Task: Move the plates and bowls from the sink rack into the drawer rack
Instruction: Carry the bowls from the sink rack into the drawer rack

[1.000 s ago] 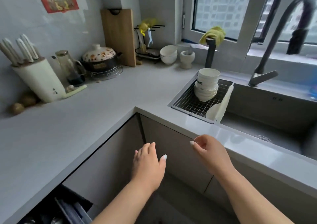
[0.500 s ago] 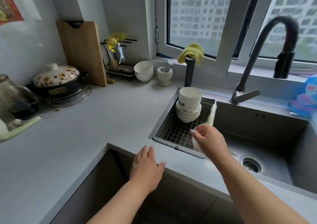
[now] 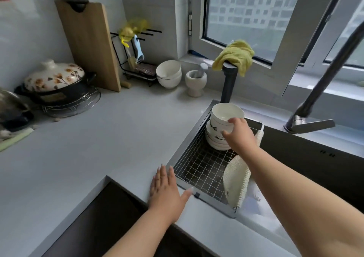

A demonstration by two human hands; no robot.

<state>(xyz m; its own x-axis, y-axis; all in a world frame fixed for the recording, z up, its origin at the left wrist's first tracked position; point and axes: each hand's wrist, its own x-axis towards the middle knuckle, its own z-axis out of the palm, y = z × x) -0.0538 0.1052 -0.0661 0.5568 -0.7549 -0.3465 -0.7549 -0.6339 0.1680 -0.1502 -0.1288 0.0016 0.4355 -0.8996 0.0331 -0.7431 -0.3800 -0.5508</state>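
Right hand (image 3: 239, 136) up against the stack of white ceramic bowls (image 3: 220, 130), fingers curling round the rim of the top bowl. Stack sitting at the far end of the wire sink rack (image 3: 202, 170), bare grid just nearer. Left hand (image 3: 167, 187) flat, fingers straight, on the grey countertop (image 3: 108, 138) edge beside the rack's near corner. Woven cream mat (image 3: 236, 182) under the right forearm.

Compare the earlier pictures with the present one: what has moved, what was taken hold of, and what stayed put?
The right hand reached forward from the counter edge to the stack of bowls in the sink rack and now touches its top bowls. The left hand moved forward onto the counter beside the rack, fingers flat. The stack stayed where it was.
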